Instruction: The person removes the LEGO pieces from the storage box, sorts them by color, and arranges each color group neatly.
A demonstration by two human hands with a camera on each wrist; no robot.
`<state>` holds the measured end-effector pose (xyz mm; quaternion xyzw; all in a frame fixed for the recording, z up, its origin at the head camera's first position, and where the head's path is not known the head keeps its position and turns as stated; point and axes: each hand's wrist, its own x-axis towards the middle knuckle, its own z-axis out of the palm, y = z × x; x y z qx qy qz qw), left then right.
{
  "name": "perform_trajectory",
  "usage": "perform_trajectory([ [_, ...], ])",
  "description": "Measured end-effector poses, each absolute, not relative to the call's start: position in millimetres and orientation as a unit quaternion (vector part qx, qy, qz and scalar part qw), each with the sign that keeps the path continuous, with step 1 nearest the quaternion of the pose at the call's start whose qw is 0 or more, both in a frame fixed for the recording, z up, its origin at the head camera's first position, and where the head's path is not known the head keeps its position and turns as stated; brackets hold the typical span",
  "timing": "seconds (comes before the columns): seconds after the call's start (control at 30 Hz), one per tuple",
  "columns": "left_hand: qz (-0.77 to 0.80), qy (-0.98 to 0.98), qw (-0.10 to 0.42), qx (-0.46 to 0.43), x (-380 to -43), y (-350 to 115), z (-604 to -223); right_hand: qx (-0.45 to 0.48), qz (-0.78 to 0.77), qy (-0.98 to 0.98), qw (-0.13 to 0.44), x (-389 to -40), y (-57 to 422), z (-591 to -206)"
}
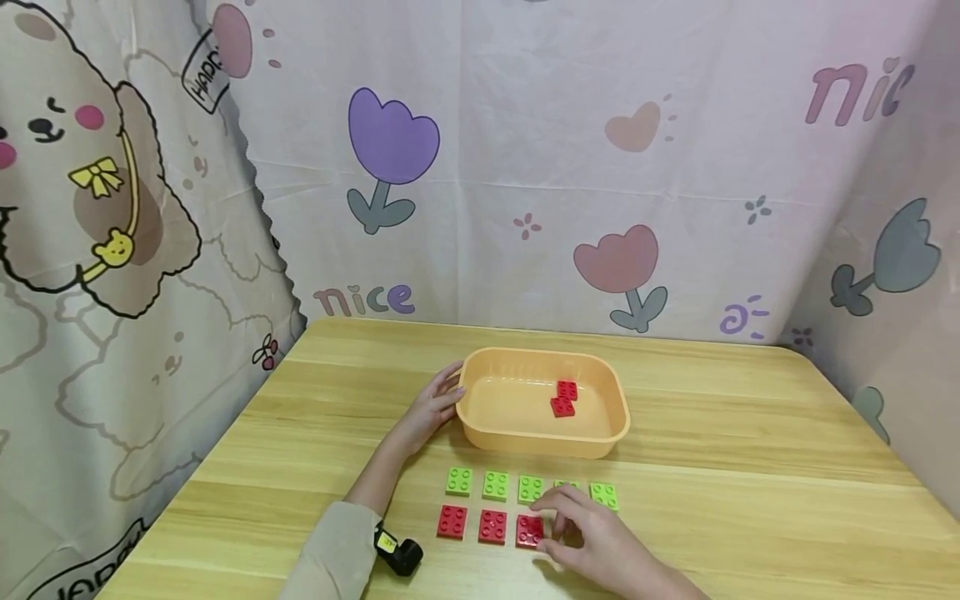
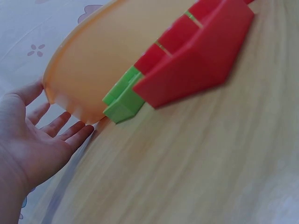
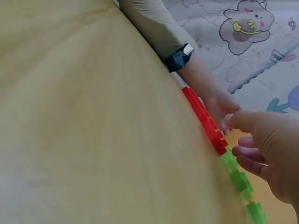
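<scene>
My left hand [image 1: 429, 410] rests at the left end of a pale orange plastic basin [image 1: 540, 443]. Its fingers [image 2: 57, 125] lie nearly straight against the outer wall, and the thumb touches near the rim. My right hand [image 1: 596, 537] is low over the right end of a row of red toy bricks. Its thumb and forefinger are spread beside the third red brick [image 1: 528, 531], which sits flat in line with the others. Two loose red bricks [image 1: 562, 407] lie inside the basin. Part of the green row is hidden behind my right hand.
Several green bricks [image 1: 496, 485] form a row between the basin and the red bricks [image 1: 452, 522]. A wooden table [image 1: 735, 467] carries everything. Printed cloth [image 1: 495, 167] hangs behind it and at both sides. On my left wrist is a black strapped device [image 1: 397, 554].
</scene>
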<state>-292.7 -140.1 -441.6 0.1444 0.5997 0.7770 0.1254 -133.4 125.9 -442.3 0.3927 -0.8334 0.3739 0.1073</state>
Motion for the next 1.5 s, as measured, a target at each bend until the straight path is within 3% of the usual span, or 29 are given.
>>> perform_trajectory([
  [0.37, 0.782, 0.599, 0.122, 0.123, -292, -142, -443, 0.382, 0.403, -0.819, 0.141, -150, 131, -401],
  [0.7, 0.782, 0.599, 0.122, 0.119, -292, -144, -441, 0.332, 0.421, -0.838, 0.101, -199, 143, -368],
  [1.03, 0.775, 0.604, 0.126, 0.134, -293, -143, -442, 0.303, 0.438, -0.844, 0.065, -252, 152, -378],
  [1.5, 0.775, 0.604, 0.124, 0.137, -291, -139, -442, 0.271, 0.388, -0.881, 0.014, -285, 146, -393],
])
